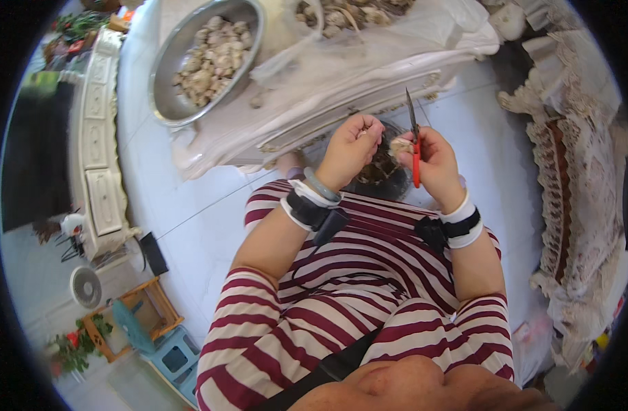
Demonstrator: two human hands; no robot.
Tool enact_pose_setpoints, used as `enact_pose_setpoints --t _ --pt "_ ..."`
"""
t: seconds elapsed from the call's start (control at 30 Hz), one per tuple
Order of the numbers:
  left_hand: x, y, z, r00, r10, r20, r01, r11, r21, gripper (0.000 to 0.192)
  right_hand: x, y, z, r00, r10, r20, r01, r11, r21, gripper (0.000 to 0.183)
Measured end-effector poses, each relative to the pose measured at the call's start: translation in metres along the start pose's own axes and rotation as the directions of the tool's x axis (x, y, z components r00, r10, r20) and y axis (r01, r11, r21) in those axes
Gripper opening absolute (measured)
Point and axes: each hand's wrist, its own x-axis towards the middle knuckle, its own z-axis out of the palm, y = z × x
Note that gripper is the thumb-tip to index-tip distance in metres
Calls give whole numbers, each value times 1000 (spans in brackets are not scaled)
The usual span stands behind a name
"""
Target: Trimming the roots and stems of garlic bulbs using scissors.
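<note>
My right hand [431,159] holds red-handled scissors [416,154], dark blades pointing away from me, together with a garlic bulb [400,146] at the fingertips. Just left of it, my left hand [356,144] has its fingers curled and pinched together; a small pale bit shows at the fingertips, too small to name. Below both hands, on the floor, stands a dark round container [393,187] with brown scraps in it. A metal basin [157,95] on the table holds many garlic bulbs [214,61]. More garlic [345,18] lies in a plastic bag at the table's far side.
The pale carved table [226,138] with a clear plastic cover spans the area ahead; a small loose piece [256,101] lies on it beside the basin. A lace-covered sofa [576,180] stands at right. At left are a white cabinet [98,138], a fan [85,286] and blue stools [175,357].
</note>
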Motion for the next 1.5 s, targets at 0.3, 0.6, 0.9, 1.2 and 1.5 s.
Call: enact_pose_setpoints --t 0.3,0.6,0.9,1.2,1.5 --pt "-36 176 -69 323 927 -190 -357 305 883 21 7 -1 13 999 -39 -36 36 997 -67 28" --pt "-211 206 53 66 638 767 -971 219 -99 59 19 24 37 973 -219 -78 167 893 -417 33" --pt "-232 185 152 -81 593 801 -889 320 -327 52 21 15 32 956 -222 -192 118 889 -442 34" --pt "-236 175 161 -112 601 792 -856 346 -384 45 14 4 33 971 -194 -139 112 886 -451 35" --pt "-238 192 140 -70 682 728 -803 395 -446 39 7 11 13 989 -141 -41 142 990 27 23"
